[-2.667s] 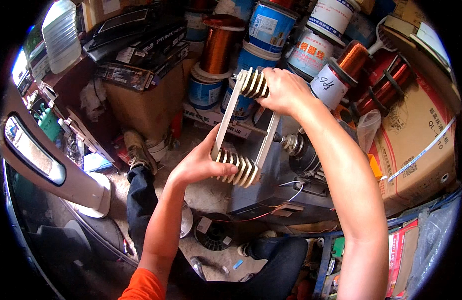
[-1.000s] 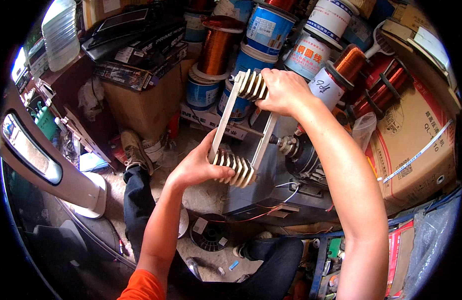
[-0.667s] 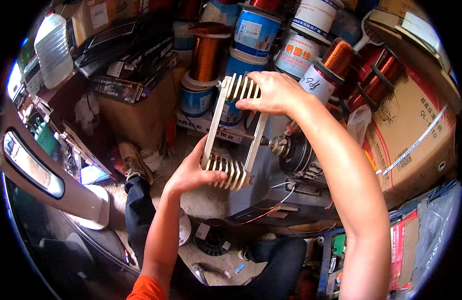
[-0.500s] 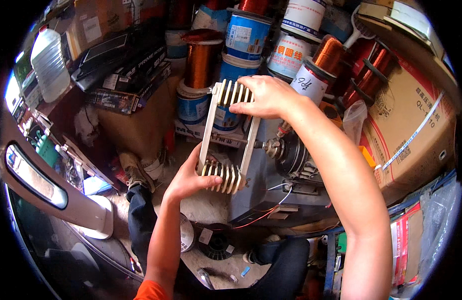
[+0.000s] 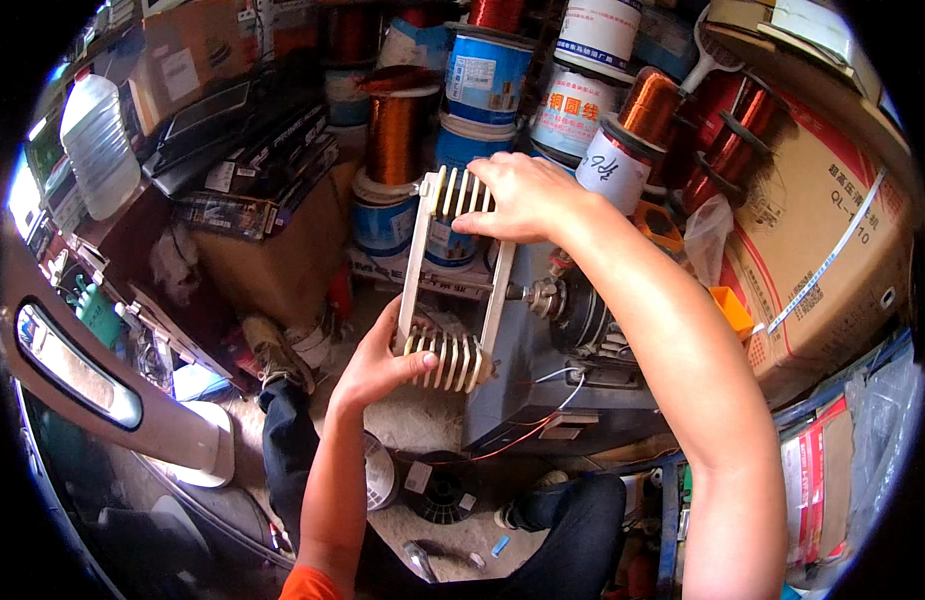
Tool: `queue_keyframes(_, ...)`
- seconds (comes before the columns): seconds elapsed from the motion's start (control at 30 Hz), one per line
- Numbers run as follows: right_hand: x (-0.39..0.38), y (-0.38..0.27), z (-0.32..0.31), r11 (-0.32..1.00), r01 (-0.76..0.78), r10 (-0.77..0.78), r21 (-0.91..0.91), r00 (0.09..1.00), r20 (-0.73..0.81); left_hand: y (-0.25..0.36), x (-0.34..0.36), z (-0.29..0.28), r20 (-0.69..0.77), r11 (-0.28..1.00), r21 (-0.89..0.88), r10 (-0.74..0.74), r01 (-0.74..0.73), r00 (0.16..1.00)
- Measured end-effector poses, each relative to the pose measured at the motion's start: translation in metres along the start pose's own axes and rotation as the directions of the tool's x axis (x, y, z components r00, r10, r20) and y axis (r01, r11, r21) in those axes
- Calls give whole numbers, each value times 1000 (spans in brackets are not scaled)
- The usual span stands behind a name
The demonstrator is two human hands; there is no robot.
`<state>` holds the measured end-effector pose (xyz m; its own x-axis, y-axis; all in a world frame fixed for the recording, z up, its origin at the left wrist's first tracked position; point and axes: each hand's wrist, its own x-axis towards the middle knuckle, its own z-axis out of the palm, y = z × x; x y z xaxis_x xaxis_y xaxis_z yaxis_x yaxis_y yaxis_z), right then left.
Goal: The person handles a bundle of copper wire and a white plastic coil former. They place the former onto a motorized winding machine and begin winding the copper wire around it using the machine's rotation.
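A pale coil-winding frame (image 5: 415, 262) stands upright in front of me, its two long rails joining a finned former at each end. My right hand (image 5: 527, 198) grips the upper finned former (image 5: 448, 193), fingers over the top and thumb below. Round the outer side of the lower finned former (image 5: 457, 362) my left hand (image 5: 374, 362) is closed, thumb across its front and other fingers partly hidden behind. The frame sits on the metal shaft (image 5: 542, 297) of a dark winding machine (image 5: 572, 318), just below my right forearm.
Behind the frame stand spools of copper wire (image 5: 392, 135) and blue wire drums (image 5: 485, 80). A large cardboard box (image 5: 817, 240) is at the right, a plastic jug (image 5: 99, 145) at the far left. A black spool (image 5: 444, 490) lies on the floor between my legs.
The view has shifted slightly. Both hands keep their hold on the winding frame, which stays almost in the same position.
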<state>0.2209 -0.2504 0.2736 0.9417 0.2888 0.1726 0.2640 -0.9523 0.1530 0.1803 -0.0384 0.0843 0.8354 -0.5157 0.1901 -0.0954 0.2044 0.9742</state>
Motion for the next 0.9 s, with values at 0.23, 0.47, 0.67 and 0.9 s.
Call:
queue_keyframes(0.23, -29, -48, 29, 972, 237, -226, 6, 936, -270, -10, 0, -14, 14, 981, -194, 9, -6, 1000)
queue_keyframes(0.47, -14, -52, 51, 1000, -24, 22, -16, 996, -82, 4, 0, 2, -5, 980, -199, -20, 19, 1000)
queue_keyframes(0.67, -10, -64, 34, 991, 117, -109, -69, 988, 111, 5, -4, -3, -13, 980, -198, -37, 34, 999)
queue_keyframes(0.9, -13, -58, 35, 998, 41, -44, -57, 997, -63, 10, -4, 1, -35, 980, -195, -42, 34, 999)
